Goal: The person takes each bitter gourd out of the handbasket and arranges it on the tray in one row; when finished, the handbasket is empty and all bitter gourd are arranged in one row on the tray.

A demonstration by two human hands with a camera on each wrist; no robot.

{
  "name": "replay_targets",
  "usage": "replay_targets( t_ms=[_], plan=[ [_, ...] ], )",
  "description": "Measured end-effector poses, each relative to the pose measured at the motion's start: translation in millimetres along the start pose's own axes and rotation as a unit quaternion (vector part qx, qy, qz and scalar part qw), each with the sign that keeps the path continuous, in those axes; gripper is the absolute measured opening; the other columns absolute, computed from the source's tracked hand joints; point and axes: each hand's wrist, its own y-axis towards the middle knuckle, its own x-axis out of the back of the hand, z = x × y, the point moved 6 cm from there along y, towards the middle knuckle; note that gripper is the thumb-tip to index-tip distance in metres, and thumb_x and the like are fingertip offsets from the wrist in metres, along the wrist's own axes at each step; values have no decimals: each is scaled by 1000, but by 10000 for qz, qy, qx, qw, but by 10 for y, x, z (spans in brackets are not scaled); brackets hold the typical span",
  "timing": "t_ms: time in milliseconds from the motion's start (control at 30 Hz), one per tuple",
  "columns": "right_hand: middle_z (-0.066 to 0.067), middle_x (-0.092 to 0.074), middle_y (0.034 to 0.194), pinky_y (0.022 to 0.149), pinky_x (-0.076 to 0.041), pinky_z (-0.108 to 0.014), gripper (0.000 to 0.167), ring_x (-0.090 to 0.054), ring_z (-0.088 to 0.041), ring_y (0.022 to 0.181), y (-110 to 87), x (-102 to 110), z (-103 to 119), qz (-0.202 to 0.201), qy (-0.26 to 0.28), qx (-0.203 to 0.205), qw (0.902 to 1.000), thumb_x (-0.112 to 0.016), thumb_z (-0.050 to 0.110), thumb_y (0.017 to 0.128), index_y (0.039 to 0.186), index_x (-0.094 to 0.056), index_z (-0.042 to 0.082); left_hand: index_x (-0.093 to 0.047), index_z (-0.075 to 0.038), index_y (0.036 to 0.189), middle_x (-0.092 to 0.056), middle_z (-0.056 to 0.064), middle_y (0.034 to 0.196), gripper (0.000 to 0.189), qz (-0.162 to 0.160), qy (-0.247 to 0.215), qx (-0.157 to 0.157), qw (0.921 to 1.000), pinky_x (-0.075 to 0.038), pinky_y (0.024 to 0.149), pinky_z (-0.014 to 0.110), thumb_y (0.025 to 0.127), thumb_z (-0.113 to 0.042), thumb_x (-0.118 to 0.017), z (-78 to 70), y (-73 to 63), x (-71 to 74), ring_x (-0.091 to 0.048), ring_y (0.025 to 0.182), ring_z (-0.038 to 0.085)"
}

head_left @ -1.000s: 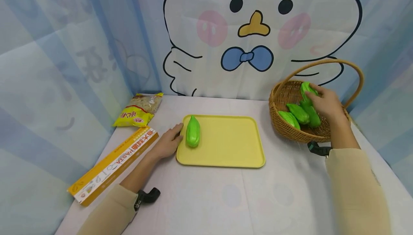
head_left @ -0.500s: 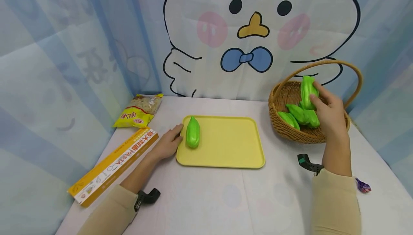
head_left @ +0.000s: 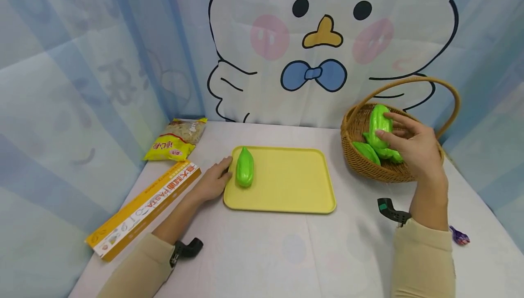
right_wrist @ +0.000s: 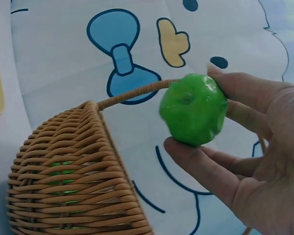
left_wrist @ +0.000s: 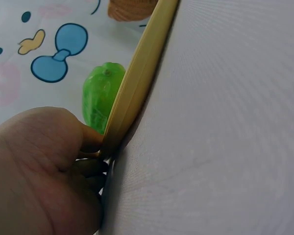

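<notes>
My right hand pinches a bright green ribbed vegetable, rounded and tapering, between thumb and fingers. It is held above the wicker basket, and the right wrist view shows one end of this vegetable facing the camera. More vegetables of the same kind lie in the basket. My left hand holds the left rim of a yellow tray; in the left wrist view the fingers meet the tray's edge. Another green vegetable lies lengthwise on the tray's left side.
At left, a long pasta box lies slanted beside my left forearm. Behind it is a yellow food bag. A small purple-wrapped candy lies right of my right sleeve. The basket's tall handle arches over its opening. A printed curtain stands behind the table.
My right hand has lifted the green vegetable from among the others in the basket, then shifted it slightly left and down over the basket. The left hand and tray have stayed put.
</notes>
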Motion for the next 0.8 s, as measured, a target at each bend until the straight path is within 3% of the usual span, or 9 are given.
replay_targets(
  t_ms=[200, 367, 600, 800],
  plan=[
    [8, -53, 130, 68, -52, -15, 63, -52, -4, 105, -75, -9, 92, 445, -915, 67, 9948, -78, 42, 93, 150, -59, 24, -23, -3, 165, -22, 17, 172, 58, -24, 9, 9, 10000, -5, 133, 49, 112, -18, -40, -3, -4, 2, -16, 162, 33],
    [2, -56, 141, 68, -55, -20, 58, -56, -3, 106, -100, -139, 181, 1069, -1199, 354, 9864, -79, 40, 93, 147, -62, 26, -23, -1, 165, -22, 20, 172, 58, -28, 49, -51, 10000, -6, 133, 51, 111, -16, -39, -11, -4, 6, -16, 161, 35],
    [0, -62, 135, 61, -50, -24, 52, -59, -9, 105, -76, -443, 273, 1425, -846, 563, 9846, -80, 37, 93, 143, -65, 30, -22, -3, 165, -21, 17, 172, 58, 8, 4, 33, 10000, -5, 133, 48, 112, -18, -40, -6, -1, 2, -15, 162, 32],
    [-9, -70, 123, 69, -52, -21, 56, -61, -10, 103, -71, -728, 339, 1479, -456, 680, 9856, -80, 33, 93, 146, -63, 26, -23, -1, 165, -22, 19, 172, 58, -8, -13, -18, 10000, -6, 133, 49, 111, -17, -40, -21, 0, 3, -16, 162, 33]
  ],
)
